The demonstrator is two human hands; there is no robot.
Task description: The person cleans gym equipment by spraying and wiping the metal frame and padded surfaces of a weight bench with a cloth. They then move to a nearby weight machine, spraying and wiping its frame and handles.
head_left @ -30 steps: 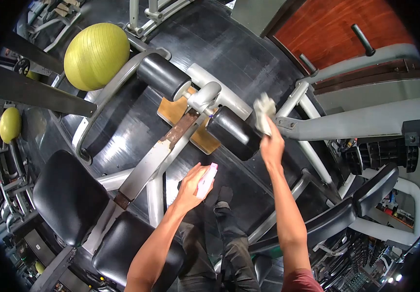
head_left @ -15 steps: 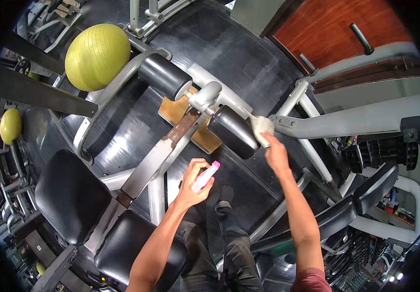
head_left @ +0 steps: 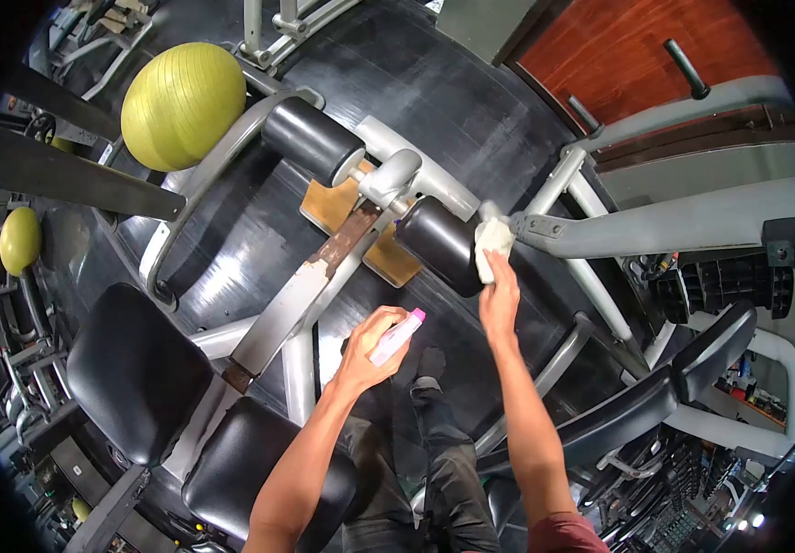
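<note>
My left hand (head_left: pixel 371 353) is closed around a white bottle with a pink top (head_left: pixel 397 337), which looks like a spray bottle, held over the floor. With its fingers on a white cloth (head_left: pixel 491 241), my right hand (head_left: pixel 500 300) presses at the outer end of a black padded roller (head_left: pixel 437 244). That roller and a second black roller (head_left: pixel 314 141) sit on either side of the exercise machine's silver arm (head_left: pixel 300 290), whose paint is worn to brown near the top. Part of the cloth is hidden under my fingers.
Black seat pads (head_left: pixel 139 373) stand at the left, and a black padded bench (head_left: pixel 628 419) at the right. A large yellow exercise ball (head_left: pixel 182 106) rests at the upper left. A thick grey machine beam (head_left: pixel 674 226) reaches in from the right. A wooden board (head_left: pixel 392 261) lies beneath the rollers.
My right hand and the cloth have shifted slightly left and down along the roller's end. My left hand, with the bottle, has moved a little to the right.
</note>
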